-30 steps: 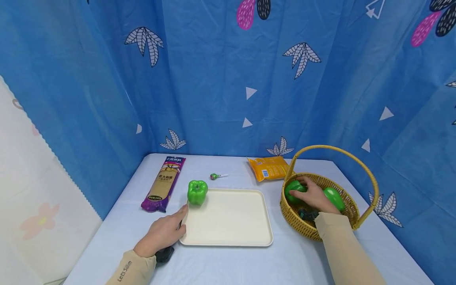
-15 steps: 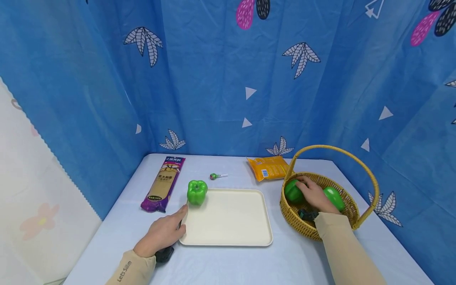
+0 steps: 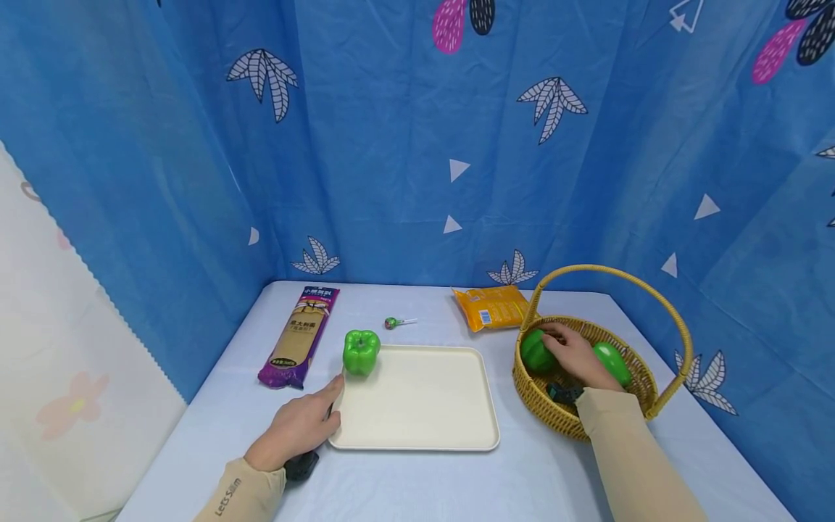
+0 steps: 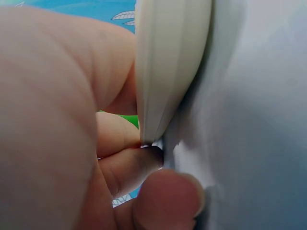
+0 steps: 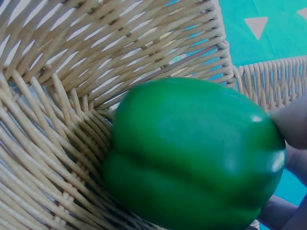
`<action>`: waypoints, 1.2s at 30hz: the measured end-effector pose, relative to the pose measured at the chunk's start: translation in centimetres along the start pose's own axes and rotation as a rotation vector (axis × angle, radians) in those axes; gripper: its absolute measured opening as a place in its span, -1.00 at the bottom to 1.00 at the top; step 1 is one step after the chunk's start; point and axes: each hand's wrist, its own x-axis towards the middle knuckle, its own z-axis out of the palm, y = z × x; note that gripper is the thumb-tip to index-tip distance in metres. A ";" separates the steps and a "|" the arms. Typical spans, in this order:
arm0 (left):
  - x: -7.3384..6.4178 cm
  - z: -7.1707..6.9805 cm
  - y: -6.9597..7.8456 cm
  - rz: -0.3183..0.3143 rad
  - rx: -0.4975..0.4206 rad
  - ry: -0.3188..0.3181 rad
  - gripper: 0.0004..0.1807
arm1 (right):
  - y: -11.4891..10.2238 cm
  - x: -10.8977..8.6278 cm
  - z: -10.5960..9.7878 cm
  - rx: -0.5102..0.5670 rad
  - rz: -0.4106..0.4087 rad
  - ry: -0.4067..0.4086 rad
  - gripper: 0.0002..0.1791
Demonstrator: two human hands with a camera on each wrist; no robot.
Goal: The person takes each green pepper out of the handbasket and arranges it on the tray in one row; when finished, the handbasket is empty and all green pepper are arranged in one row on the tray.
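At the cream tray's [image 3: 417,399] left edge, my left hand [image 3: 301,424] holds the rim. In the left wrist view the thumb and fingers [image 4: 129,165] lie around that edge, with some fingertips by the tablecloth. A green bell pepper [image 3: 361,353] stands on the tray's far left corner. My right hand [image 3: 574,355] reaches into the wicker basket [image 3: 551,417]. Its fingertips pinch one end of a second green bell pepper [image 3: 536,354]. The right wrist view has this pepper [image 5: 192,153] on its side against the woven wall. Another smooth green pepper-like item [image 3: 612,364] lies right of the hand.
A long purple pasta packet [image 3: 301,337] lies left of the tray. Behind the tray is a small lollipop [image 3: 391,323]. An orange packet [image 3: 493,308] lies beside the basket's tall arched handle [image 3: 626,275]. A blue curtain [image 3: 417,145] hangs behind the table.
My right thumb has drawn back from the pepper's near side, and the fingers now gather at its end. That pepper shows more of its surface. The left hand and tray have stayed put.
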 end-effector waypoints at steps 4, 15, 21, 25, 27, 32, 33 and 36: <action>0.0 0.0 0.0 0.006 -0.007 0.004 -0.25 | -0.1 0.1 -0.1 0.015 0.013 -0.009 -0.42; 0.0 0.0 -0.1 0.014 -0.007 0.008 -0.25 | -0.1 0.4 -0.2 0.015 0.006 -0.036 -0.37; -0.1 0.0 0.0 0.014 -0.004 0.009 -0.25 | 0.1 0.5 -0.1 0.031 0.015 -0.043 -0.35; -0.1 -0.1 0.1 0.012 -0.007 0.008 -0.25 | 0.1 0.6 0.0 0.011 0.005 -0.036 -0.34; -0.1 -0.1 0.1 0.012 -0.007 0.009 -0.25 | 0.1 0.5 0.0 -0.010 -0.003 -0.028 -0.32; -0.1 -0.1 0.1 0.012 -0.003 0.009 -0.25 | 0.2 0.6 0.2 -0.050 -0.002 -0.019 -0.24; 0.0 -0.1 0.1 0.012 -0.004 0.008 -0.25 | 0.3 0.5 0.2 -0.053 -0.001 -0.019 -0.22; 0.0 0.0 0.1 0.012 -0.003 0.006 -0.25 | 0.4 0.5 0.3 -0.054 -0.002 -0.023 -0.18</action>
